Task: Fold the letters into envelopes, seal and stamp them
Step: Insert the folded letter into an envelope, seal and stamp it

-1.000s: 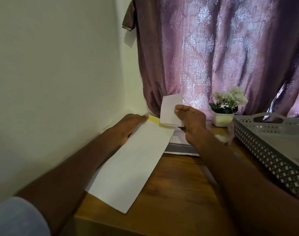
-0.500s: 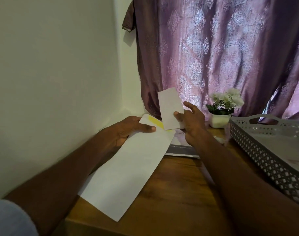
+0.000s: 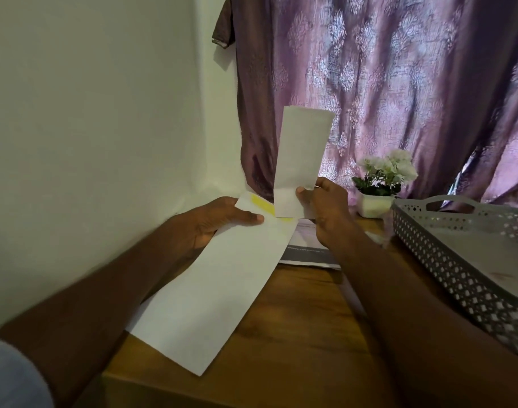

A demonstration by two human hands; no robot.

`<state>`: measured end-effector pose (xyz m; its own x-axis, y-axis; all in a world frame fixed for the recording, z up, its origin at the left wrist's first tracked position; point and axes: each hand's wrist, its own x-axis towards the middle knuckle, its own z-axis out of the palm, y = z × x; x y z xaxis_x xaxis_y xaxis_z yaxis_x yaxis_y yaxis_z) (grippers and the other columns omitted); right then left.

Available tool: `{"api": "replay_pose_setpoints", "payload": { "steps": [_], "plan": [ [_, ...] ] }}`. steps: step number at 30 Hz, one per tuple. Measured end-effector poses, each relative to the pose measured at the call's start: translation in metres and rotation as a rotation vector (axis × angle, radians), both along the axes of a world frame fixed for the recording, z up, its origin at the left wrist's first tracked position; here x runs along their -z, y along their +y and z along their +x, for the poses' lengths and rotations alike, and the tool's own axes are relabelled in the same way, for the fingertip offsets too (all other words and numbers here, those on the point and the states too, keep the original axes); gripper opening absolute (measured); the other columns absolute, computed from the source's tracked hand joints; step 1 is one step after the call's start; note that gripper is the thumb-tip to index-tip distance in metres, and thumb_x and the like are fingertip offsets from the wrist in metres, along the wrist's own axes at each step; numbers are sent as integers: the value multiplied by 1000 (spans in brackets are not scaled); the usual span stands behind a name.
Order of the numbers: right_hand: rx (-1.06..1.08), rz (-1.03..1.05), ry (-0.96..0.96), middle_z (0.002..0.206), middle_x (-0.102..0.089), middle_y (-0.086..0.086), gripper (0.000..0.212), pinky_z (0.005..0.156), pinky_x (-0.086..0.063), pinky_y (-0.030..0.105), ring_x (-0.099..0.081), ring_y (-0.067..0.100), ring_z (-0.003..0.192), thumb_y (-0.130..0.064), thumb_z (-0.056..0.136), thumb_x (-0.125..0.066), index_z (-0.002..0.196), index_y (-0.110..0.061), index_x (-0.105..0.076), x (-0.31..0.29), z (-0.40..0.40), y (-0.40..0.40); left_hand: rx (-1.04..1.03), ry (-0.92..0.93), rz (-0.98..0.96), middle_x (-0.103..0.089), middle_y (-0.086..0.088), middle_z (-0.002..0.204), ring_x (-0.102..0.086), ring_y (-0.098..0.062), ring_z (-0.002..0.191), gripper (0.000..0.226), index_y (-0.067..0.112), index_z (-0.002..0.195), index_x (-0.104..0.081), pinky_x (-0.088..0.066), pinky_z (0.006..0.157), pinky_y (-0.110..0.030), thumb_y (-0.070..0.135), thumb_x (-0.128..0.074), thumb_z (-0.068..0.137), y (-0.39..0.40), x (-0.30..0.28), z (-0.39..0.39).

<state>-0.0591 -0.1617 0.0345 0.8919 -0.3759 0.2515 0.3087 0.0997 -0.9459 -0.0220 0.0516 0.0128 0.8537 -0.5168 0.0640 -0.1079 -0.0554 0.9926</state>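
A long white envelope point(image 3: 219, 284) slants over the wooden table, its far end showing a yellow strip. My left hand point(image 3: 213, 222) grips that far end, thumb on top. My right hand point(image 3: 325, 207) pinches the lower end of a folded white letter point(image 3: 302, 160), which stands upright just above the envelope's mouth and in front of the curtain. The letter's bottom edge sits right at the yellow strip.
A grey perforated tray point(image 3: 458, 260) fills the table's right side. A small white pot of flowers point(image 3: 378, 187) stands at the back. More papers point(image 3: 307, 251) lie under the envelope's far end. A wall is close on the left, a purple curtain behind.
My right hand has lifted the folded letter higher and turned it upright. My left hand has shifted its grip, raising the envelope's far end slightly.
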Motion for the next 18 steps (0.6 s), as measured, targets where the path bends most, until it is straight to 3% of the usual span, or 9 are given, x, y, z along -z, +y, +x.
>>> {"api": "replay_pose_setpoints", "payload": {
  "steps": [3,6,8,10,18],
  "plan": [
    [4,-24,-22,90,-73,-2,29,71,-60,28,-68,16,81,8,88,-68,89,-21,-69,2,1,0,21,-12,14,-73,-15,127,-69,-35,120,54,6,132,-67,-52,106,-44,14,-83,81,0,1,0],
    [-17,-40,-40,97,-75,2,30,78,-62,32,-69,16,84,9,88,-69,91,-21,-70,2,1,2,21,3,1,-76,-13,122,-74,-31,111,47,12,123,-73,-61,88,-36,17,-89,78,3,-1,2],
    [-27,-41,-49,96,-75,1,29,72,-61,26,-69,13,81,9,87,-70,93,-20,-70,2,1,2,6,-7,-15,-76,-13,119,-75,-29,107,39,14,114,-78,-61,80,-31,18,-90,77,6,-2,4],
    [-28,-48,-53,91,-74,-4,29,65,-59,21,-68,10,78,8,87,-70,92,-21,-70,1,0,2,9,-21,-30,-76,-13,121,-74,-30,110,38,13,115,-78,-61,83,-31,18,-88,78,7,-3,6],
    [-24,-40,-67,92,-73,-4,27,64,-58,20,-67,9,79,7,89,-69,100,-18,-71,1,1,1,37,2,-31,-75,-13,123,-73,-32,112,33,12,118,-77,-60,90,-36,15,-83,86,7,-3,3]
  ]
}}
